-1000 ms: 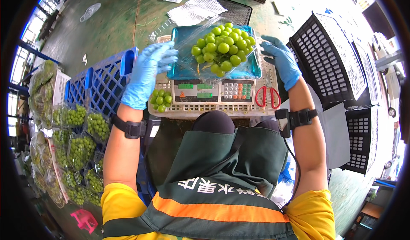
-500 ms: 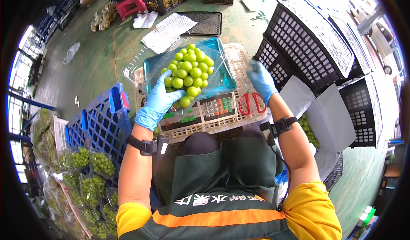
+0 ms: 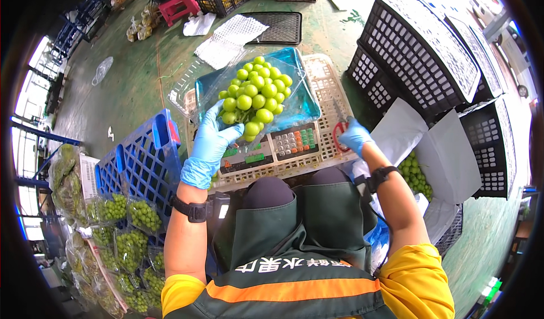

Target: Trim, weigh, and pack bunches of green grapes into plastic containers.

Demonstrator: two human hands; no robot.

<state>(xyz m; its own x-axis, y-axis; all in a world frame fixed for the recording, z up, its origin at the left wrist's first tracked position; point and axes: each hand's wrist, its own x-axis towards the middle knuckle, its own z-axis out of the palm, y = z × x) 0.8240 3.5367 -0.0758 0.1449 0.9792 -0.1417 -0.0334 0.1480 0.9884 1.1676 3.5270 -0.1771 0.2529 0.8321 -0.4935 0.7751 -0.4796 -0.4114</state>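
My left hand (image 3: 211,143), in a blue glove, is closed on the lower left of a bunch of green grapes (image 3: 258,92). The bunch is tilted over a clear plastic sheet and the turquoise pan (image 3: 310,108) of a digital scale (image 3: 266,159). Its stem end is mostly hidden. To the right, my gloved right hand (image 3: 357,136) has its fingers closed at the red handles of a pair of scissors (image 3: 340,132). Their blades point away from me, above the pale perforated crate (image 3: 326,83) under the scale.
A blue crate (image 3: 136,163) stands left, beside several bagged bunches of grapes (image 3: 130,245). Black crates (image 3: 416,52) stack at the right, near a paper-lined box of loose grapes (image 3: 415,177). White foam netting (image 3: 229,41) and a black tray (image 3: 277,27) lie on the floor ahead.
My right hand has come down from beside the black crates onto the scissors, whose blades now show pointing away. My left hand keeps the grape bunch over the scale, slightly turned.
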